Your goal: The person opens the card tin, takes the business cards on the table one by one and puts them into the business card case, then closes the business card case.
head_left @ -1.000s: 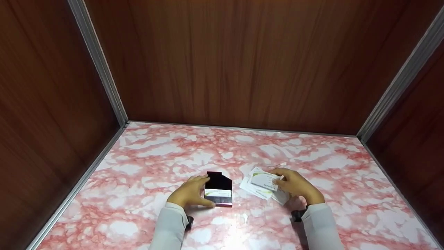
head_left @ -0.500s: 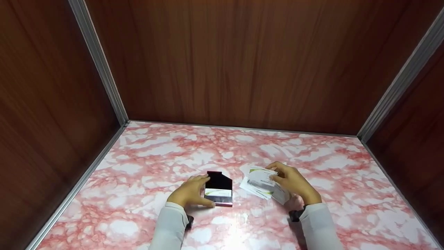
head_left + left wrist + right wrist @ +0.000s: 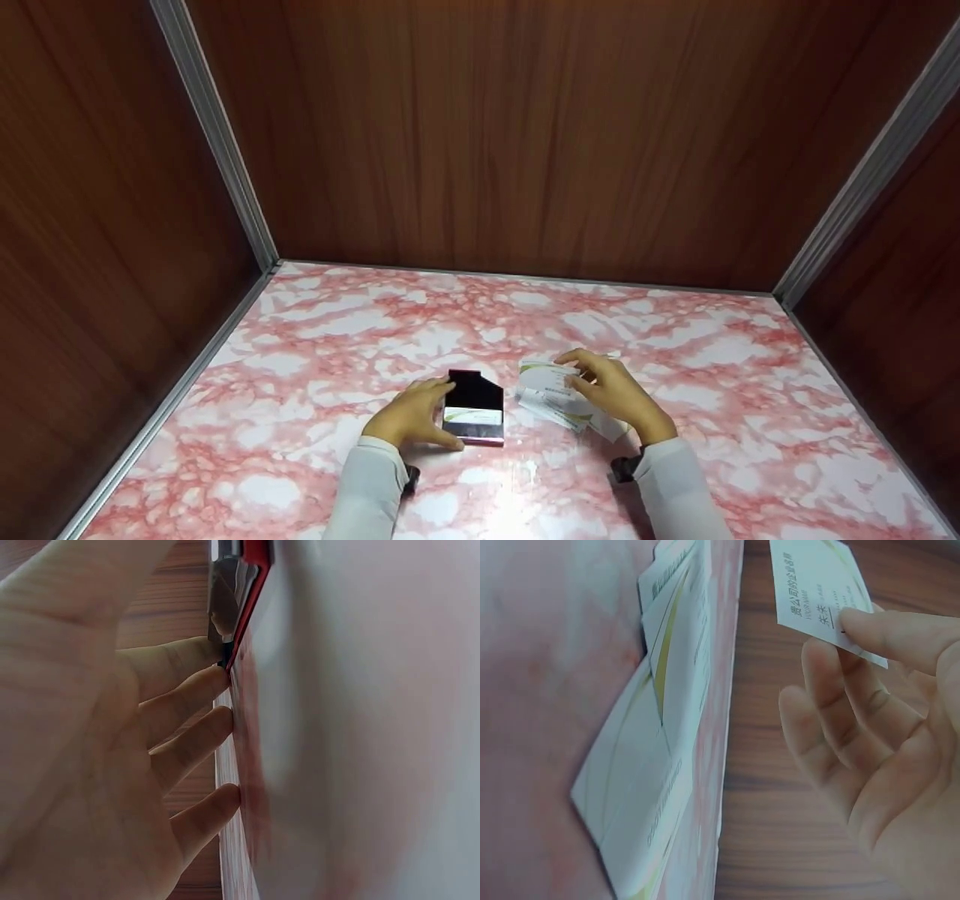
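Note:
In the head view my left hand (image 3: 412, 416) holds a dark card holder (image 3: 472, 390) on the table, thumb at its near edge and index finger by its far left side. A white card with a green stripe (image 3: 472, 416) lies in the holder. The left wrist view shows the fingers of my left hand (image 3: 172, 727) fairly straight, with the holder's red edge (image 3: 255, 600) at the fingertips. My right hand (image 3: 615, 394) pinches a business card (image 3: 817, 596) between thumb and fingers, raised over the table. Below it lie several loose business cards (image 3: 645, 757), overlapping.
The red-and-white marbled table (image 3: 360, 322) spreads around both hands. Brown wood-grain panels (image 3: 480, 135) rise at the back and both sides, joined by grey metal corner posts (image 3: 217, 135). A black strap (image 3: 626, 469) circles the right wrist.
My right hand has lifted a business card off the loose cards and moved left with it, nearer the holder. The left hand and the holder stay in place.

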`<action>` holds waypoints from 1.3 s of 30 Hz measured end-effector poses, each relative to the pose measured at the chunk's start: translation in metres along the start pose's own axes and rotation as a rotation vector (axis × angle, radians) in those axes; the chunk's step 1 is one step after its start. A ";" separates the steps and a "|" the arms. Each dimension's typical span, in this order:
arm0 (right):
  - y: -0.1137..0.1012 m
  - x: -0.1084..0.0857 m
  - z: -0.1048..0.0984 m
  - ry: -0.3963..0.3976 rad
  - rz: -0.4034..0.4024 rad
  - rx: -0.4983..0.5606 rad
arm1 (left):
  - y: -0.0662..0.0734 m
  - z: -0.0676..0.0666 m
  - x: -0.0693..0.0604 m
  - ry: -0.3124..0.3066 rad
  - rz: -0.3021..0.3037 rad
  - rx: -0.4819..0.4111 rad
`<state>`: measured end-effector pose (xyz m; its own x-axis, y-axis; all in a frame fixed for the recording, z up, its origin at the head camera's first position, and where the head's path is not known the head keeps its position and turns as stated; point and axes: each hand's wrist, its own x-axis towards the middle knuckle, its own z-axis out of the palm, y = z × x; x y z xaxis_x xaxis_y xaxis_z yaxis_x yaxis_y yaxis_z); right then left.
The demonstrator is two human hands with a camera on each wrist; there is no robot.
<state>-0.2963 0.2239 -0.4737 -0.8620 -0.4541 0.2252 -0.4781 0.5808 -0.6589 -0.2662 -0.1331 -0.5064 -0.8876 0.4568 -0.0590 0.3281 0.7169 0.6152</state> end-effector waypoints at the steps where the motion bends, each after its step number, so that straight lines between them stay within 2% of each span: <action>1: -0.001 0.001 0.001 0.001 -0.012 -0.002 | 0.000 0.000 0.000 0.000 0.003 0.001; 14: -0.024 0.012 0.025 0.020 -0.105 -0.004 | 0.000 0.000 0.002 -0.004 0.002 0.011; 26: -0.050 0.033 0.055 -0.049 -0.198 -0.006 | 0.000 0.000 0.003 0.020 -0.012 0.010; 32: -0.054 0.039 0.067 -0.088 -0.229 -0.026 | -0.001 0.001 0.005 0.034 0.010 -0.001; 39: -0.055 0.042 0.073 -0.114 -0.224 -0.062 | 0.000 0.000 0.005 0.027 -0.009 0.007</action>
<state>-0.2937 0.1237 -0.4809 -0.7105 -0.6475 0.2756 -0.6673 0.4957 -0.5558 -0.2705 -0.1310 -0.5071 -0.8989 0.4360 -0.0436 0.3221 0.7250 0.6088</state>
